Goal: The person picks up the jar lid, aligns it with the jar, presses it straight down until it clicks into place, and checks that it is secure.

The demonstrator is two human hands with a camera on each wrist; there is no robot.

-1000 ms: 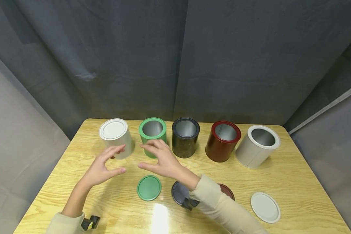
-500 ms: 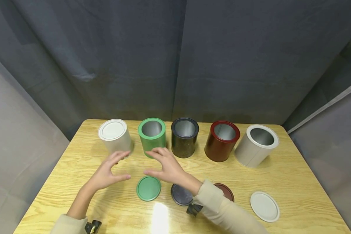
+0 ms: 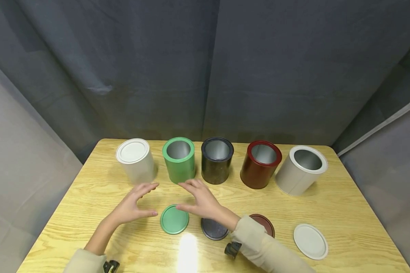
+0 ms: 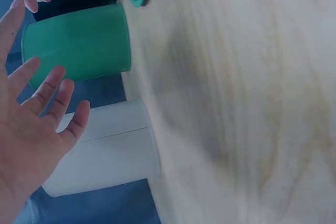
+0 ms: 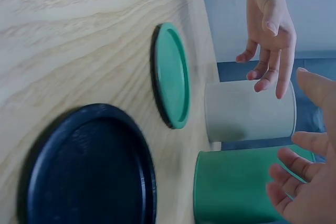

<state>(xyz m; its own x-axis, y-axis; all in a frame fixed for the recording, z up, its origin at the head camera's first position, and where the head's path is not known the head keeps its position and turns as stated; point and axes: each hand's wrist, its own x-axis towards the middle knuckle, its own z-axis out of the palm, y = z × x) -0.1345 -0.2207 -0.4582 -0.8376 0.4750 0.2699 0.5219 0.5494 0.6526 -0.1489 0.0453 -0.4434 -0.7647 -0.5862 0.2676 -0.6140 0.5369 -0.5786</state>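
A dark grey curtain [image 3: 276,76] hangs behind the wooden bench [image 3: 355,223]. On my feed, a white lid [image 3: 311,242], a black lid [image 3: 214,230], a red-brown lid [image 3: 265,226] and the green lid [image 3: 174,222] lie in the near part, the green one left of the bench's middle. It is round, so I get no long axis; it lies flat, toward the near edge from both hands, roughly between them. I judge the right hand [image 3: 203,201] nearer: its thumb crosses the rim in the head view. That grip and the left hand [image 3: 134,206] are spread, fingers gently curved, holding nothing; I make out no contact. Toward the far edge stand five cans [image 3: 181,168], only the leftmost closed.
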